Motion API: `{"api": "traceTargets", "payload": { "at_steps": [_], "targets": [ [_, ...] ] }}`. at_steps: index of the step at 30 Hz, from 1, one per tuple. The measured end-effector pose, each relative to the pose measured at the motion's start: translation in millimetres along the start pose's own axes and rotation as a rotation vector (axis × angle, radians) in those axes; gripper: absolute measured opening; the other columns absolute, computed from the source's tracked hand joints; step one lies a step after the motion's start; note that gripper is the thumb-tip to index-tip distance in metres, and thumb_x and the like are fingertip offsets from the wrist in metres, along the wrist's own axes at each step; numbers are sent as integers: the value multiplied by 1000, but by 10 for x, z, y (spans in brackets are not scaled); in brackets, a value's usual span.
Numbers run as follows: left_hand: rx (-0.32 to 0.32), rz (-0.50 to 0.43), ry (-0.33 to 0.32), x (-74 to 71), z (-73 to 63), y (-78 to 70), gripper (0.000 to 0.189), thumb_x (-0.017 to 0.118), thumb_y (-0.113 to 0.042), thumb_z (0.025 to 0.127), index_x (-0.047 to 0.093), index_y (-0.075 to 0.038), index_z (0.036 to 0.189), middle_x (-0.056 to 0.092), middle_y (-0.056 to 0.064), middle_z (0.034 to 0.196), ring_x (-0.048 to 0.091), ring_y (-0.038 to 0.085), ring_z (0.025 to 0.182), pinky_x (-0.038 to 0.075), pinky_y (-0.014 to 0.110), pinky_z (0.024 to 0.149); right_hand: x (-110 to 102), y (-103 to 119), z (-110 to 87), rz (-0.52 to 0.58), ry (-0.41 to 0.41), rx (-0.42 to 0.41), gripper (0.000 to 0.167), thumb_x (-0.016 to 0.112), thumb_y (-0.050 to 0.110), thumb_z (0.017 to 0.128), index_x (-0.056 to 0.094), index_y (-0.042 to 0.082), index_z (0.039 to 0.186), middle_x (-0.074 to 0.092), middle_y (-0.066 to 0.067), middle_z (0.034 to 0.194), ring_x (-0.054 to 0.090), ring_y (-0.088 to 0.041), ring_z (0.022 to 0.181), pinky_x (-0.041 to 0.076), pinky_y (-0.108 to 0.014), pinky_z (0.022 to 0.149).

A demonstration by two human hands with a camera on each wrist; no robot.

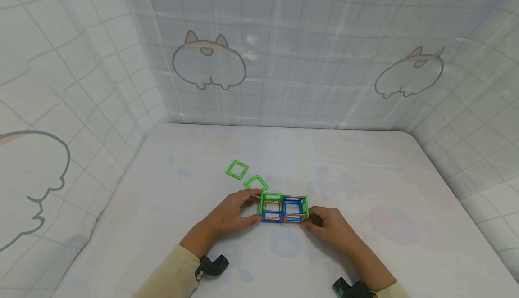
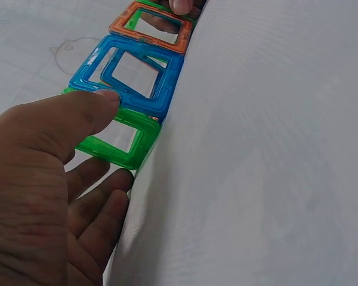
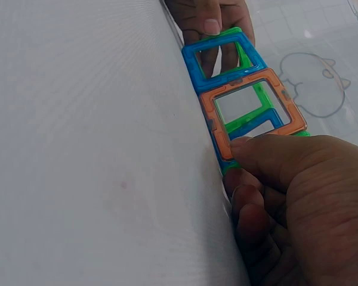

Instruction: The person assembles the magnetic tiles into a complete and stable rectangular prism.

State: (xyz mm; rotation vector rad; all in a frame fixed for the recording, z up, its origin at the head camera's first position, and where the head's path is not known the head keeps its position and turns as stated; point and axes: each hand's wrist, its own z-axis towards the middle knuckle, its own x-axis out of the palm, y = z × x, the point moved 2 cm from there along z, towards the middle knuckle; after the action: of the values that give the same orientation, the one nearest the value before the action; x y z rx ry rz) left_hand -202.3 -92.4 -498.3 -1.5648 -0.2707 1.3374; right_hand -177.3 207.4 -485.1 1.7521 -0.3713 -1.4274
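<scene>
Two joined, open-topped boxes of see-through magnetic tiles [image 1: 283, 216] stand on the table, with blue and orange frames in front and green ones at both ends. My left hand [image 1: 231, 212] holds the left end. In the left wrist view its thumb lies at the top edge where the blue tile [image 2: 167, 89] meets the green end tile [image 2: 144, 143]; the other fingers are below and outside. At the other end my right hand [image 1: 334, 230] grips the structure. Its thumb presses the orange tile [image 3: 295, 116], while its other fingers curl by the bottom corner, partly hidden.
Two loose green square tiles lie flat behind the left hand: one farther tile [image 1: 231, 173] and one nearer tile [image 1: 262, 182], close to the fingertips. The white table [image 1: 365, 176] is bordered by hanging grid-patterned curtains [image 1: 308, 73] at the back and sides.
</scene>
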Motion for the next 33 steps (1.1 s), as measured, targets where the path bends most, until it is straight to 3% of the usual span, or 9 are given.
{"api": "traceTargets", "payload": {
  "at_steps": [9,15,20,27,33],
  "targets": [
    [-36,88,-15,-19,-29,18,66,74,-37,88,50,-15,145,58,-6,140,55,10,128,47,36,108,-2,16,-6,3,1,13,12,75,6,86,71,14,96,65,11,77,55,-5,67,52,-22,55],
    [-10,159,-55,-44,-41,30,55,72,-30,88,56,-16,139,61,-7,136,54,9,128,47,38,109,9,-11,0,9,0,9,12,75,8,87,71,14,96,64,11,76,54,-5,66,51,-22,54],
    [31,181,-144,-62,-28,47,43,71,-22,89,62,-13,130,67,-5,122,62,8,115,53,35,100,10,-25,0,16,1,5,12,76,9,87,71,14,96,64,11,76,54,-5,66,51,-22,54],
    [13,305,-330,-78,1,74,37,75,-25,86,68,-9,118,69,-3,115,64,13,111,54,36,98,2,-20,2,24,4,-6,11,76,10,87,71,13,96,63,10,76,54,-5,66,51,-22,54],
    [-78,358,-339,-86,33,106,46,73,-32,85,63,-9,125,67,1,121,60,18,119,51,38,103,6,-10,-7,15,5,6,10,75,10,88,72,12,97,65,11,77,55,-4,65,52,-22,55]
  ]
}}
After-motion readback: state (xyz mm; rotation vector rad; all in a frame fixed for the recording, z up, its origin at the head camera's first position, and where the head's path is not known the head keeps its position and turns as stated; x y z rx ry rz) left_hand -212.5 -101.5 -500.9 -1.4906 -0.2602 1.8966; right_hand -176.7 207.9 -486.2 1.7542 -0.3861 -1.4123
